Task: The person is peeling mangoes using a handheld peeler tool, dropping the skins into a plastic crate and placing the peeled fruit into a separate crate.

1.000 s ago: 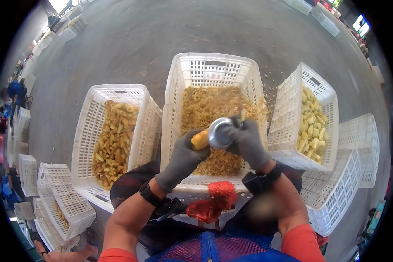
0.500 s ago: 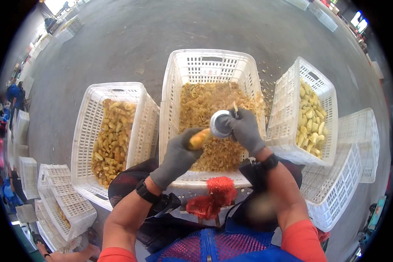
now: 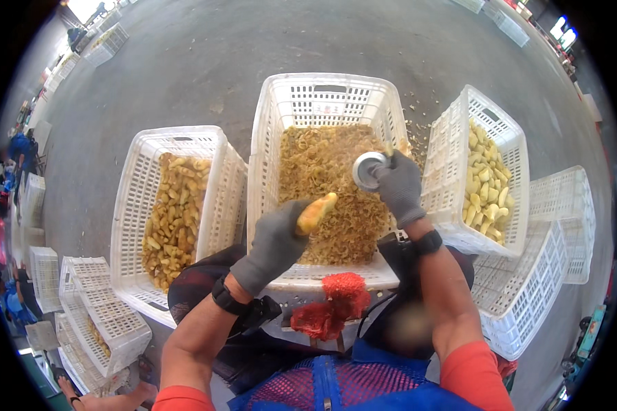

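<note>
My left hand [image 3: 276,241], in a grey glove, is closed around an elongated yellow root-like piece [image 3: 315,214] with orange-brown patches, its tip slanting up to the right. In my gloved right hand [image 3: 400,186] is a round silvery metal tool [image 3: 370,170] with a ring-like rim. The tool is up and to the right of the piece, apart from it. Both hands are above a white perforated crate [image 3: 259,147] filled with brownish-yellow shavings [image 3: 336,240]. Some of the tool is hidden by my fingers.
At left, a white crate [image 3: 125,205] holds browner pieces [image 3: 175,219]; at right, another [image 3: 445,164] holds paler yellow ones [image 3: 487,181]. A red mesh bundle [image 3: 332,305] lies by my knees. More crates [image 3: 521,288] stand around; scraps dot the floor. A person's arm [image 3: 110,401] shows lower left.
My right hand has moved up and right with the metal tool, away from the yellow piece. My left hand still holds the piece, whose tip now points more upward.
</note>
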Tool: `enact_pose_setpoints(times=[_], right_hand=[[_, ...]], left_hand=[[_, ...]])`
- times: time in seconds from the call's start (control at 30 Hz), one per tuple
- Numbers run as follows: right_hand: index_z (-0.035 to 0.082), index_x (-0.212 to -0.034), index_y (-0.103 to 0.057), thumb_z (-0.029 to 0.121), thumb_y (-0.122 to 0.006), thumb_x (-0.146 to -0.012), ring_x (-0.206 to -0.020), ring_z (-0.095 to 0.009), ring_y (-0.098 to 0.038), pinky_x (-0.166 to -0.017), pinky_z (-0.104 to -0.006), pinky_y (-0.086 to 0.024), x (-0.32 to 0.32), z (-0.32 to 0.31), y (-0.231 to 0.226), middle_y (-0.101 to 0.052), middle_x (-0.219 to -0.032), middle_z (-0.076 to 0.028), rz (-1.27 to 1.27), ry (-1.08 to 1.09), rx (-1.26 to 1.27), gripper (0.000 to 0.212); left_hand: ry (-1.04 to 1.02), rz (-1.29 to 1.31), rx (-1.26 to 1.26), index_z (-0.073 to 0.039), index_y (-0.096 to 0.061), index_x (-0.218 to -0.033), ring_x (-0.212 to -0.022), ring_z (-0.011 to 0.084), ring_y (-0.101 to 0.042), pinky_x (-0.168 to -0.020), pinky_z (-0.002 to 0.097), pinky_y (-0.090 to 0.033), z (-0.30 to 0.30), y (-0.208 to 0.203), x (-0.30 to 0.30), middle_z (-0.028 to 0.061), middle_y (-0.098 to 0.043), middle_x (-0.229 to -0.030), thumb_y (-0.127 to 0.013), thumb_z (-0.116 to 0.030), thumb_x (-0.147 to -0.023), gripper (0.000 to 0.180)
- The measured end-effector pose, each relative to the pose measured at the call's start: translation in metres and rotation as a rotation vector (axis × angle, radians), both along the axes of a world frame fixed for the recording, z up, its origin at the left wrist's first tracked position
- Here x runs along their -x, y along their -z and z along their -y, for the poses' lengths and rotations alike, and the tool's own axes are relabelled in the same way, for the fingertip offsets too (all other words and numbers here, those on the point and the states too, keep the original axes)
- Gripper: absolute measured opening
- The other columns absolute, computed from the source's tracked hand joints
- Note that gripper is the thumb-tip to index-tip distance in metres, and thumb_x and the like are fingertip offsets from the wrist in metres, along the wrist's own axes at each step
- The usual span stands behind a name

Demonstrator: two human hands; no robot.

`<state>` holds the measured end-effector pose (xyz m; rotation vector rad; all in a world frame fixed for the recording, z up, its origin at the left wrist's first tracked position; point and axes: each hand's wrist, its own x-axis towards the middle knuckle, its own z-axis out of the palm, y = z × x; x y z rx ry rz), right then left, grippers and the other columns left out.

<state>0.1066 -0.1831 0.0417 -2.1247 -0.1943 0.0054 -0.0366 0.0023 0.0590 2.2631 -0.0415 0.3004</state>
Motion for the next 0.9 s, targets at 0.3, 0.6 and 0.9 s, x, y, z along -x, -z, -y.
enact_pose_setpoints(times=[0.3, 0.6, 0.9], right_hand=[[-0.002, -0.091, -0.061, 0.01, -0.058, -0.078, -0.045, -0.012, -0.054, -0.035, -0.0241, -0.041, 0.031, -0.009, 0.004, -0.059, -0.066, -0.008, -0.28, -0.258, -0.193, 0.019], [-0.006, -0.088, -0.06, 0.019, -0.064, -0.078, -0.054, -0.025, -0.06, -0.048, -0.0333, -0.046, 0.048, -0.016, -0.031, -0.061, -0.065, -0.013, -0.374, -0.245, -0.243, 0.028], [-0.002, -0.079, -0.062, 0.02, -0.063, -0.077, -0.054, -0.02, -0.059, -0.051, -0.0316, -0.046, 0.041, -0.012, -0.047, -0.061, -0.062, -0.015, -0.579, -0.197, -0.366, 0.022]], left_hand=[[-0.002, 0.12, -0.403, -0.012, -0.054, -0.106, -0.065, 0.0293, -0.056, -0.055, 0.0388, -0.045, -0.007, 0.008, 0.0, 0.0094, -0.054, -0.073, -0.062, -0.003, -0.068, 0.041], [-0.004, 0.186, -0.517, -0.007, -0.055, -0.099, -0.073, 0.0287, -0.055, -0.059, 0.0372, -0.045, -0.008, 0.001, -0.002, 0.009, -0.055, -0.08, -0.062, -0.002, -0.067, 0.033], [0.023, 0.233, -0.714, -0.008, -0.051, -0.088, -0.068, 0.0237, -0.052, -0.057, 0.0351, -0.042, -0.013, 0.001, -0.002, 0.0068, -0.049, -0.076, -0.057, -0.009, -0.071, 0.018]])
